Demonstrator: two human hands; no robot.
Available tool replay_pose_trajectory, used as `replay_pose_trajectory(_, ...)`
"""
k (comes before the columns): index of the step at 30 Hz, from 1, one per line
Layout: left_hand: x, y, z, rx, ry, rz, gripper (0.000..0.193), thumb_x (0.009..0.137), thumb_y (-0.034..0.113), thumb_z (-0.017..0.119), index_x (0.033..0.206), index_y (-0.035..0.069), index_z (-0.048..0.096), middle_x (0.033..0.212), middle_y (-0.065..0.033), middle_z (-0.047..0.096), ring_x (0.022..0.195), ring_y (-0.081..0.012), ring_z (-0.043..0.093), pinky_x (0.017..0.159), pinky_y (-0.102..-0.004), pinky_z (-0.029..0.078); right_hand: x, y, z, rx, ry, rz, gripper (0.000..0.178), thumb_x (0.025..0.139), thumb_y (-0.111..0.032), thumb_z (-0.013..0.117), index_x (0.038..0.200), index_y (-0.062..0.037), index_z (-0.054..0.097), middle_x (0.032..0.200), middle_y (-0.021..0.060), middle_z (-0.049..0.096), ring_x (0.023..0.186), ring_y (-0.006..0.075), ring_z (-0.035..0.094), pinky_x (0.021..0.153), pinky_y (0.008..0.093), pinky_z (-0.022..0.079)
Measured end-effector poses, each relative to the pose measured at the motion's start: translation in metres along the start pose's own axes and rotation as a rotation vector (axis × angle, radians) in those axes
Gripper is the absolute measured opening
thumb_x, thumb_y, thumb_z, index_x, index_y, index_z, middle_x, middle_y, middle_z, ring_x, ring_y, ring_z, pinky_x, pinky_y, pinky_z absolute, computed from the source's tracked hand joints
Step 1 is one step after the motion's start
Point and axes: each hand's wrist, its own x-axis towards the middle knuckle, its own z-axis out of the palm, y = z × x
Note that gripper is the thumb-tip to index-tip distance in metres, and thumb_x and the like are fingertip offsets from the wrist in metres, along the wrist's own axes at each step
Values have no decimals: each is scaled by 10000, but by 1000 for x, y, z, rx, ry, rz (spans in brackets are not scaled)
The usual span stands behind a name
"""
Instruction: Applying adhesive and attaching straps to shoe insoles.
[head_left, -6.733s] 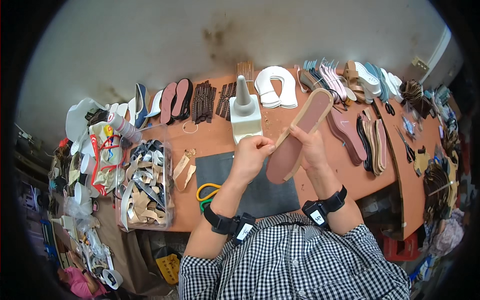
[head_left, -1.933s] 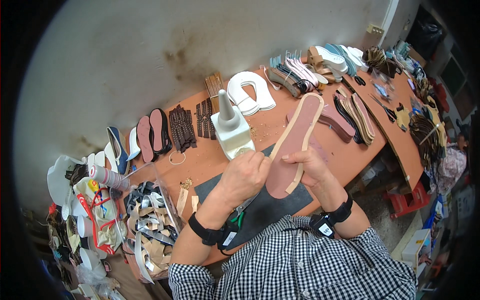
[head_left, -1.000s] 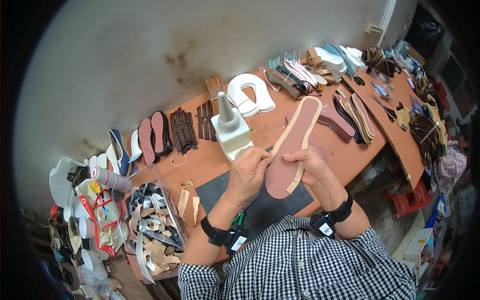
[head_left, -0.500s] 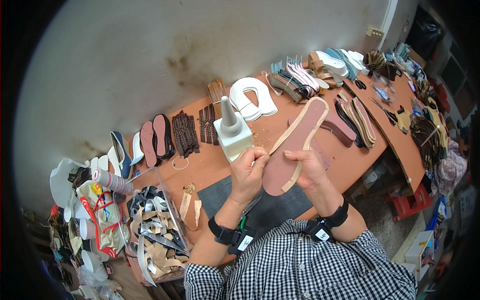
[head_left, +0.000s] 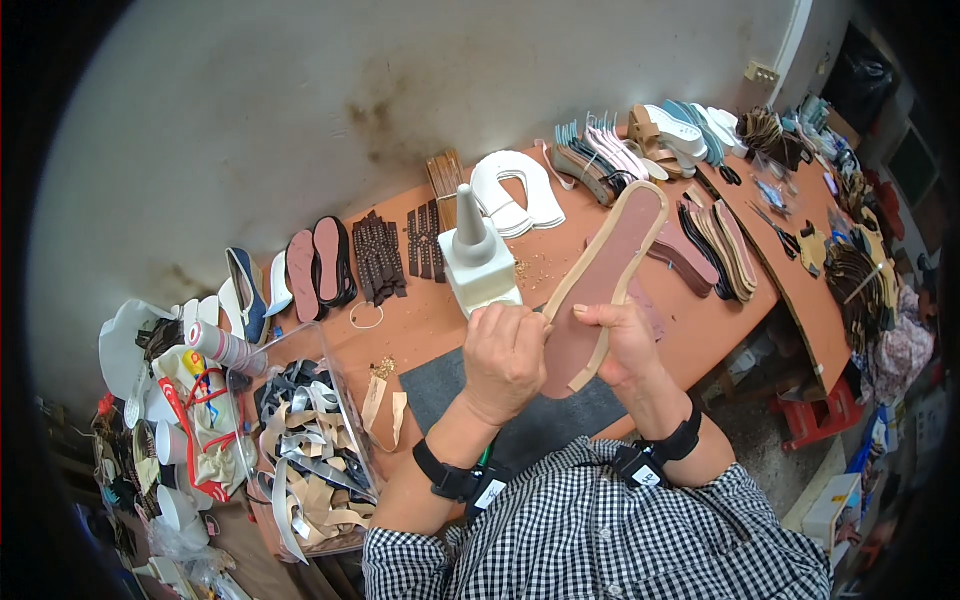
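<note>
A mauve shoe insole (head_left: 607,255) is held tilted above the black mat (head_left: 545,432), its toe end pointing away and to the right. Tan edging strip (head_left: 655,205) runs around the toe and down both sides, ending near the heel on the right. My right hand (head_left: 628,340) grips the insole from its right side, thumb on top. At the left edge, my left hand (head_left: 503,362) is closed in a pinch, knuckles up, seemingly on the tan strip; its fingertips are partly hidden. Just beyond that hand stands a white bottle (head_left: 478,270) with a grey cone nozzle.
A clear tub (head_left: 345,425) of strip offcuts stands left, beside two tan scraps (head_left: 385,410). Insoles (head_left: 325,255), woven brown straps (head_left: 380,255) and white U-shaped pieces (head_left: 515,190) line the back. Bundled soles (head_left: 720,245) and scissors (head_left: 785,235) lie right.
My left hand has turned knuckles up and stays at the insole's left edge. The right hand keeps its grip. The whole view has shifted slightly.
</note>
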Motion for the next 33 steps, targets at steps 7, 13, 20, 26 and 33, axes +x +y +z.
replay_pose_trajectory(7,0,0,-3,-8,-37,118,182,627,41,633,782,55,538,703,-47,491,624,-213,471,609,-329,376,1,-4,5,51,40,-93,318,735,49,491,1052,58,474,968,136,565,870,230,584,767,352,496)
replay_pose_trajectory(13,-4,10,-13,-240,44,-163,98,777,77,598,858,26,575,794,-47,511,688,-172,510,592,-275,397,4,-17,2,-15,-50,-79,613,692,52,502,1276,-25,332,1058,75,514,995,200,525,892,341,432)
replay_pose_trajectory(20,18,7,-1,-853,-75,-786,151,846,133,560,772,2,546,642,-30,517,578,-78,461,516,-228,389,-2,-8,12,-37,-85,-213,360,718,59,507,1076,56,465,982,121,569,885,205,573,795,322,470)
replay_pose_trajectory(26,4,4,5,-833,-203,-760,166,876,167,541,799,21,542,658,47,491,587,-20,416,513,-167,347,-3,-12,12,-70,-38,-196,363,718,43,508,1078,53,465,976,116,568,874,196,573,791,307,466)
replay_pose_trajectory(33,-18,-8,5,-1298,-262,-955,155,869,165,541,873,14,577,756,20,540,675,-45,478,606,-179,394,3,-2,-4,-32,-51,33,323,725,31,511,1045,57,472,932,137,570,822,231,592,748,357,498)
